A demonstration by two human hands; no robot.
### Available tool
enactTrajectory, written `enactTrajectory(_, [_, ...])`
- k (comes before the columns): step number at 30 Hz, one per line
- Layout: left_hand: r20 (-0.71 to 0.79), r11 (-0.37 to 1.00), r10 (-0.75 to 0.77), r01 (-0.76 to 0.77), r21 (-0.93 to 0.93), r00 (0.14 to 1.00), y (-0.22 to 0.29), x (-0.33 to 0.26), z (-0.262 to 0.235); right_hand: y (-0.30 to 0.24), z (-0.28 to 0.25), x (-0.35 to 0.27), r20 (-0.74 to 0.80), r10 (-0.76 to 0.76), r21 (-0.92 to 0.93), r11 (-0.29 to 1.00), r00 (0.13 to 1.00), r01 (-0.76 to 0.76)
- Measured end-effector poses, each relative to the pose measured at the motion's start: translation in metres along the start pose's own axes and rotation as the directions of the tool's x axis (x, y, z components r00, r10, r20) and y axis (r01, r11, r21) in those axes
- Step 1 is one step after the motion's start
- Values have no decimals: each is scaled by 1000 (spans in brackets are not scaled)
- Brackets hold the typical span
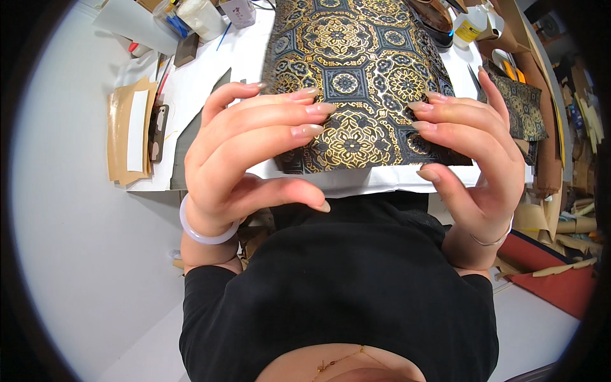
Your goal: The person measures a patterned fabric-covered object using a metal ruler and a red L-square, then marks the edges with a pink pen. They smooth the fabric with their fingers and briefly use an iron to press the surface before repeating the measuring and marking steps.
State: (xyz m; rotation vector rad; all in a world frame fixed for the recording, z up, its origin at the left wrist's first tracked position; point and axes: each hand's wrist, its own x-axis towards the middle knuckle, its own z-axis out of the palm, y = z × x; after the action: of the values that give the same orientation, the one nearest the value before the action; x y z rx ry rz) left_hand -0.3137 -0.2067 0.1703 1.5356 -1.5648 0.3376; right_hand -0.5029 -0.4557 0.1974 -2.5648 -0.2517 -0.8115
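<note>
Left hand (245, 149): hovering at the near edge of the surface (63, 191), fingers (305, 111) spread and lying flat on the brocade (356, 83), thumb curling underneath, gripping nothing
Right hand (474, 149): mirroring it on the other side, fingertips pressing the cloth's near right corner, thumb tucked below the edge
Brocade: lying flat on white paper (356, 181) in front of the person, black with gold medallions, stretching away from the hands
Left side: tan card pieces (127, 137) sitting well apart from the cloth
Far edge: plastic jars (200, 16) standing at the left, a white bottle (470, 25) at the right
</note>
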Motion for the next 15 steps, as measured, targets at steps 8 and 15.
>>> enactTrajectory(8, [-20,995,21,-23,-98,1000,-22,-16,3,-19,1,15,18,24,-137,990,1000,-22])
enactTrajectory(15, [-38,999,43,-42,4,998,-19,-15,-4,-40,15,40,147,-40,-131,990,988,60])
